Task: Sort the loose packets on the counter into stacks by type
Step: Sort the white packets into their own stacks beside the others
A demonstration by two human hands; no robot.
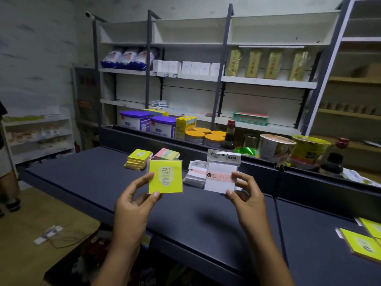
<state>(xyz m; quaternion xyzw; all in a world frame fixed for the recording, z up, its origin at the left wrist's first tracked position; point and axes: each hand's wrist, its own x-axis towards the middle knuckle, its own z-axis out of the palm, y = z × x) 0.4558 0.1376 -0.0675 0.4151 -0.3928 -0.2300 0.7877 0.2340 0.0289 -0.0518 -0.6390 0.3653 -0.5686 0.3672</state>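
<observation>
My left hand (135, 200) pinches a yellow-green packet (165, 176) marked 2207 by its lower left corner, lifted above the dark counter (99, 182). My right hand (246, 198) pinches a white packet (221, 174) with a pink band, held upright. Behind them on the counter lie a stack of yellow packets (137, 159), a pink-and-green packet stack (166, 154) and a pile of white packets (195, 172). Loose yellow packets (361, 242) lie at the counter's right edge.
A raised ledge behind the counter carries purple-lidded tins (162, 125), orange-lidded jars (206, 135), a dark sauce bottle (229, 134) and noodle cups (275, 147). Shelves stand behind. A person's leg (8, 178) shows at far left. A power strip (48, 234) lies on the floor.
</observation>
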